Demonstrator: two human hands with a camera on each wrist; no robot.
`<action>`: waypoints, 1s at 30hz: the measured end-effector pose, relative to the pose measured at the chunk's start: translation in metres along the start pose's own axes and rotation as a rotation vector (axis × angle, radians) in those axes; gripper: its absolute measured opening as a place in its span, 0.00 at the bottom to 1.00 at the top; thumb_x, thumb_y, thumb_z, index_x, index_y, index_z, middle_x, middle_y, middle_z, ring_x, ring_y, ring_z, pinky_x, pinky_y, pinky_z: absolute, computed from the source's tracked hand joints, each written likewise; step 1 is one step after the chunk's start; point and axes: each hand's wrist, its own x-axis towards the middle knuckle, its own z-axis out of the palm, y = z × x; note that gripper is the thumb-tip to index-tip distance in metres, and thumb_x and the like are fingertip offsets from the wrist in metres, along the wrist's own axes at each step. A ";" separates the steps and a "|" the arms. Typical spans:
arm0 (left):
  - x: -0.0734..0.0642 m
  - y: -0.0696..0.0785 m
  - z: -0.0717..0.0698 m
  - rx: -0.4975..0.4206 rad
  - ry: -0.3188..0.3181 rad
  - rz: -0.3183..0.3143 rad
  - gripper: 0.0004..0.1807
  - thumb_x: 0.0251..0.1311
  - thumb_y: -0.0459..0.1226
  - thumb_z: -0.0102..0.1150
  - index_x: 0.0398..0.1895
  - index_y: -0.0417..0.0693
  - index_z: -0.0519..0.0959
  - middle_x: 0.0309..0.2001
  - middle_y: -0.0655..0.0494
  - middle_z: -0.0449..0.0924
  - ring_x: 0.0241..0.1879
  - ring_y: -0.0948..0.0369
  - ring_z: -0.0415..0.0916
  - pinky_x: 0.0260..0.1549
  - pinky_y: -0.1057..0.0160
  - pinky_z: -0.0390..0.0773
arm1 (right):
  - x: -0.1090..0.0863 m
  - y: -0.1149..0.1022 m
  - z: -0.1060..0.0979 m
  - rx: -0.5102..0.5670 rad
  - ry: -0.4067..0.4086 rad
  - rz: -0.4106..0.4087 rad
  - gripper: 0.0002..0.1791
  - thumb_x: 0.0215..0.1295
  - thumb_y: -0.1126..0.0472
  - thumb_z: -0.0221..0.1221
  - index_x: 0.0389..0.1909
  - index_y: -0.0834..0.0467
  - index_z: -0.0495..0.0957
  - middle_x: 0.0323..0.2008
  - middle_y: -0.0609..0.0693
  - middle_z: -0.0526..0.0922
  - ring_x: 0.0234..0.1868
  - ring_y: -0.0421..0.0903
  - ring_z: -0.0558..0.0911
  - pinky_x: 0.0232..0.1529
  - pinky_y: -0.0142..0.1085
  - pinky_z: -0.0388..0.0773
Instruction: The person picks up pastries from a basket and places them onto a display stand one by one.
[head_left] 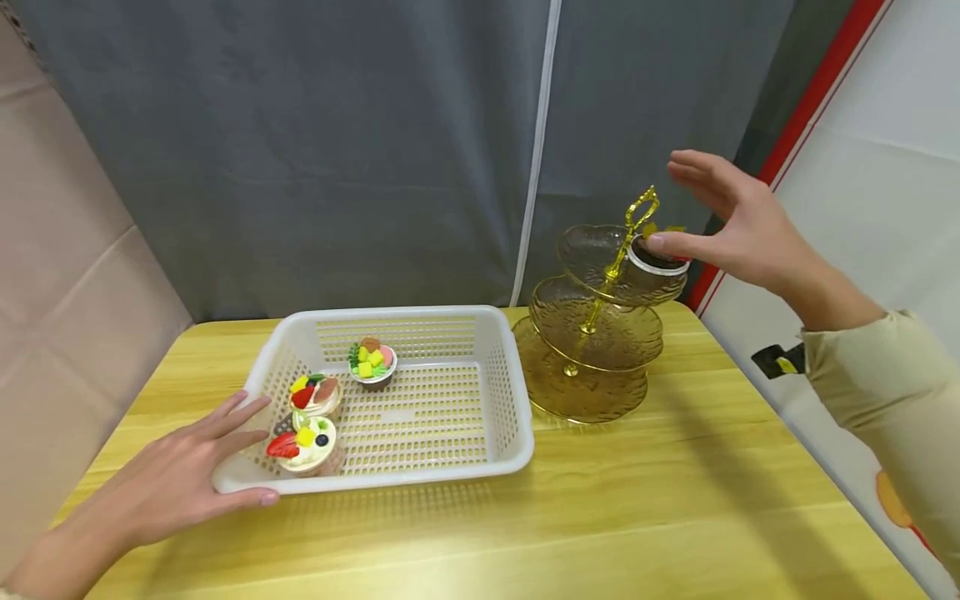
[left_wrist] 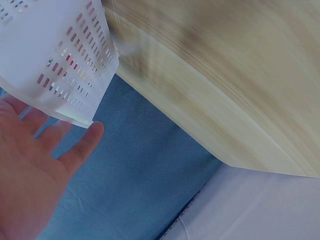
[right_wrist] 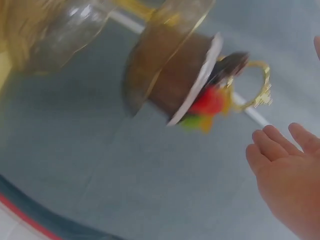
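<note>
Spread wide, the right hand [head_left: 750, 229] holds nothing; its fingers stand apart from the brown dessert cup [right_wrist: 182, 75] on the top tier of the gold-trimmed stand [head_left: 615, 333]. Left of the stand, the left hand [head_left: 183, 475] lies with extended fingers against the end of the white basket [head_left: 405, 477], which contains three decorated cups [head_left: 371, 365]. From the head, the right thumb hides part of the brown cup's topping; the right wrist view blurs it. The left wrist view cuts off the basket and shows only specks of colour through its slots. Right of the stand, a sleeve [head_left: 885, 400] partly covers a black object [head_left: 780, 362], hard to identify. Beneath the stand is a wood-grain table [head_left: 600, 500]; behind it hangs a grey curtain [head_left: 337, 150], and a red strip [head_left: 817, 92] edges a white panel [head_left: 900, 167] to its right.
</note>
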 end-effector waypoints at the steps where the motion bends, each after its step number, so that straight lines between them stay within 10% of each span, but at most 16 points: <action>1: 0.001 0.000 0.000 -0.002 -0.003 0.001 0.41 0.44 0.69 0.67 0.57 0.52 0.83 0.72 0.53 0.65 0.72 0.50 0.60 0.39 0.38 0.76 | 0.001 -0.004 0.002 0.001 -0.005 -0.008 0.49 0.58 0.63 0.71 0.77 0.41 0.56 0.76 0.46 0.60 0.76 0.40 0.57 0.74 0.43 0.50; 30: 0.000 0.000 -0.001 0.006 -0.013 -0.003 0.42 0.44 0.70 0.66 0.56 0.52 0.83 0.72 0.52 0.65 0.69 0.47 0.64 0.38 0.38 0.76 | 0.033 -0.058 0.100 -0.004 -0.256 -0.284 0.50 0.51 0.56 0.76 0.75 0.54 0.61 0.73 0.46 0.65 0.73 0.43 0.64 0.71 0.47 0.58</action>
